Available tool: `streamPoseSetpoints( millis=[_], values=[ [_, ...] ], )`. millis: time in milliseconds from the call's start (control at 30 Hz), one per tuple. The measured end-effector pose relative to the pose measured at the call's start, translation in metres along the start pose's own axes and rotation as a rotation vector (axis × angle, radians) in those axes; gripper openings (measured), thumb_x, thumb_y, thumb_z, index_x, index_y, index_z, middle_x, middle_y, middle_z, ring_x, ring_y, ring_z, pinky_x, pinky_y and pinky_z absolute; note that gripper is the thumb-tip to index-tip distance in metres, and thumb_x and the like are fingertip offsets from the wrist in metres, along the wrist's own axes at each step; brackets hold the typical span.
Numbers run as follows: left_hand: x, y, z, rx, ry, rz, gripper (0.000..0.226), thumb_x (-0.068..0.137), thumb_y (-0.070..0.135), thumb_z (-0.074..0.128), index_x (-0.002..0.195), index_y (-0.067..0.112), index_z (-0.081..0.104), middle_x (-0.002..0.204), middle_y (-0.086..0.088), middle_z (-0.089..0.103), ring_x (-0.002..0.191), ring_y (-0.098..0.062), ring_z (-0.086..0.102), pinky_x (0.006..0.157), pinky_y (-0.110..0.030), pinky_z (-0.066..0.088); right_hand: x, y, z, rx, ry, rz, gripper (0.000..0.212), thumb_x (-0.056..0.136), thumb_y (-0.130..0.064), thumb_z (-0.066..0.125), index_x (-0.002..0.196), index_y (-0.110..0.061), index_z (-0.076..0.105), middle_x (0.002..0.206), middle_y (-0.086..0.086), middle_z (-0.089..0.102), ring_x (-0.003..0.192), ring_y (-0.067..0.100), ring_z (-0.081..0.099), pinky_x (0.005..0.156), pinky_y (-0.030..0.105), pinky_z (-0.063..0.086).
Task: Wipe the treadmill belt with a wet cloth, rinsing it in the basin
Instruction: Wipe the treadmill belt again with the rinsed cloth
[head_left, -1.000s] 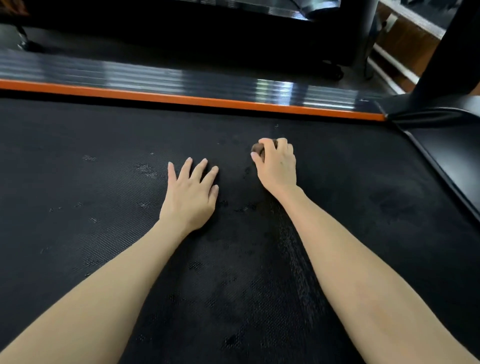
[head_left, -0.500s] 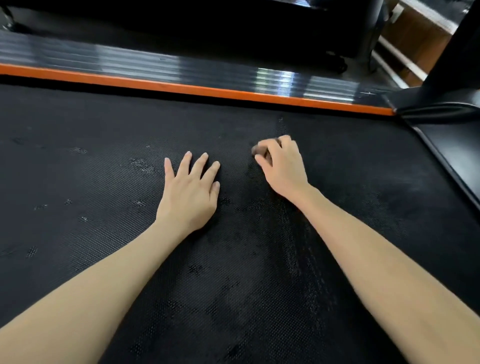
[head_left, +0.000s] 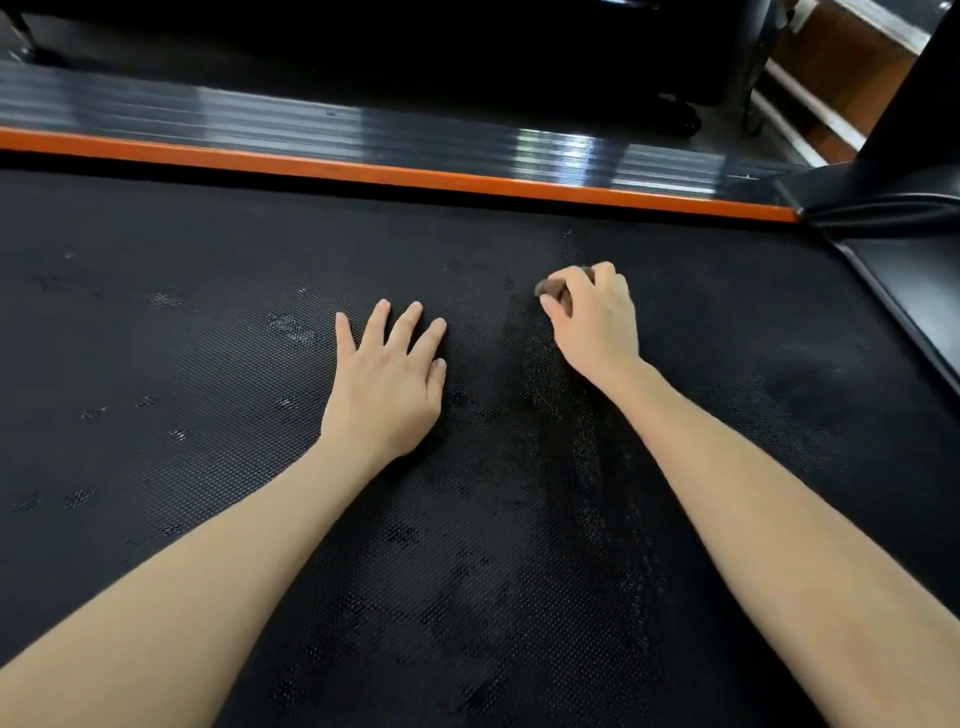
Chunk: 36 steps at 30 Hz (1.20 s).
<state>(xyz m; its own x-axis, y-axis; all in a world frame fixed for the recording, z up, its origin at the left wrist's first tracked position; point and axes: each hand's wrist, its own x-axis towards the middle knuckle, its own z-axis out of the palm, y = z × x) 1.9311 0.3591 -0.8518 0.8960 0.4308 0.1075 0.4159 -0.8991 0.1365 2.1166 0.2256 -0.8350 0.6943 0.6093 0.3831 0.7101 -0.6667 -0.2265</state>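
— Where are the hands?

— I see both down on the belt (head_left: 208, 415), a black textured surface that fills most of the view. The left hand (head_left: 387, 379) lies flat, palm down, fingers spread wide, holding nothing. The right hand (head_left: 592, 317) is just beside it, further up the belt, fingers curled tight around a small brown wad.

— Is that the cloth?

— Probably the cloth (head_left: 553, 287); only a bit of it pokes out past the fingers, pressed against the belt, so I cannot be sure. A darker, damp-looking streak runs down the belt below that hand.

— And beyond the belt?

— An orange strip (head_left: 395, 174) edges the far side, with a glossy ribbed rail (head_left: 363, 132) behind it.
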Motion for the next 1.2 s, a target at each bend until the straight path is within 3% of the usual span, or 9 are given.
streamPoseSetpoints(
  millis=[67,233,300,500,767,833,967,1100,1200],
  values=[
    [0.001,-0.001,0.0,-0.005,0.004,-0.002,0.058,0.094,0.041,0.017,0.145,0.022,0.037,0.153,-0.007,0.033,0.143,-0.033,0.019,0.114,-0.06,0.008,-0.002,-0.008,0.003,0.005,0.014,0.038,0.017,0.091,-0.027,0.061,0.104,-0.017,0.065,0.108,0.014,0.052,0.097,0.031,0.048,0.085,0.044,0.046],
    [0.001,-0.001,0.001,0.012,0.016,0.014,0.063,0.092,0.043,0.013,0.145,0.02,0.037,0.153,-0.008,0.032,0.143,-0.035,0.02,0.113,-0.061,0.007,-0.105,-0.015,-0.035,0.157,-0.128,-0.341,0.031,0.085,-0.035,0.054,0.103,-0.012,0.064,0.099,0.012,0.051,0.085,0.025,0.048,0.073,0.033,0.042],
    [0.001,0.0,0.001,0.019,0.014,0.013,0.064,0.091,0.043,0.012,0.145,0.02,0.037,0.152,-0.008,0.033,0.143,-0.035,0.02,0.113,-0.061,0.008,-0.093,-0.004,-0.036,0.129,-0.143,-0.403,0.032,0.084,-0.036,0.053,0.102,-0.012,0.066,0.096,0.012,0.053,0.082,0.026,0.05,0.071,0.035,0.045],
    [0.001,-0.001,0.0,-0.007,0.024,0.001,0.054,0.097,0.039,0.022,0.145,0.021,0.037,0.153,-0.006,0.033,0.143,-0.033,0.019,0.114,-0.06,0.008,-0.022,-0.019,0.002,0.073,-0.01,-0.105,0.018,0.084,-0.022,0.07,0.099,-0.013,0.068,0.098,0.013,0.053,0.085,0.029,0.049,0.073,0.046,0.05],
    [0.001,-0.001,0.001,0.013,0.014,0.025,0.06,0.093,0.041,0.018,0.14,0.017,0.045,0.147,-0.012,0.041,0.138,-0.038,0.029,0.11,-0.064,0.015,-0.128,0.008,-0.051,0.218,-0.189,-0.417,0.027,0.087,-0.034,0.057,0.107,-0.017,0.064,0.101,0.011,0.053,0.085,0.024,0.047,0.076,0.034,0.042],
    [0.001,-0.001,0.001,0.007,0.019,0.019,0.053,0.097,0.038,0.023,0.143,0.018,0.042,0.15,-0.01,0.037,0.141,-0.036,0.025,0.112,-0.063,0.011,-0.085,0.014,-0.034,0.151,-0.132,-0.357,0.028,0.086,-0.035,0.056,0.104,-0.016,0.067,0.098,0.012,0.053,0.085,0.028,0.05,0.077,0.039,0.045],
    [0.002,-0.002,0.0,-0.01,0.01,0.001,0.051,0.099,0.038,0.025,0.146,0.022,0.036,0.153,-0.006,0.032,0.143,-0.032,0.019,0.114,-0.059,0.007,-0.011,0.01,-0.004,0.069,0.011,0.011,0.017,0.09,-0.025,0.062,0.103,-0.016,0.068,0.104,0.012,0.052,0.095,0.029,0.049,0.082,0.044,0.047],
    [0.016,-0.008,-0.009,-0.045,0.056,0.028,0.056,0.092,0.043,0.027,0.137,0.019,0.05,0.144,-0.011,0.046,0.137,-0.036,0.033,0.111,-0.062,0.012,-0.01,0.01,0.003,0.109,0.038,-0.003,0.015,0.089,-0.022,0.064,0.102,-0.018,0.068,0.101,0.008,0.05,0.093,0.026,0.047,0.079,0.037,0.043],
    [0.048,-0.026,-0.015,0.028,0.037,0.029,0.047,0.099,0.041,0.031,0.14,0.023,0.046,0.15,-0.01,0.037,0.141,-0.034,0.025,0.113,-0.059,0.006,-0.007,0.017,0.005,0.109,0.045,-0.029,0.016,0.087,-0.022,0.066,0.103,-0.018,0.068,0.099,0.007,0.049,0.09,0.025,0.046,0.077,0.035,0.042]
  ],
)
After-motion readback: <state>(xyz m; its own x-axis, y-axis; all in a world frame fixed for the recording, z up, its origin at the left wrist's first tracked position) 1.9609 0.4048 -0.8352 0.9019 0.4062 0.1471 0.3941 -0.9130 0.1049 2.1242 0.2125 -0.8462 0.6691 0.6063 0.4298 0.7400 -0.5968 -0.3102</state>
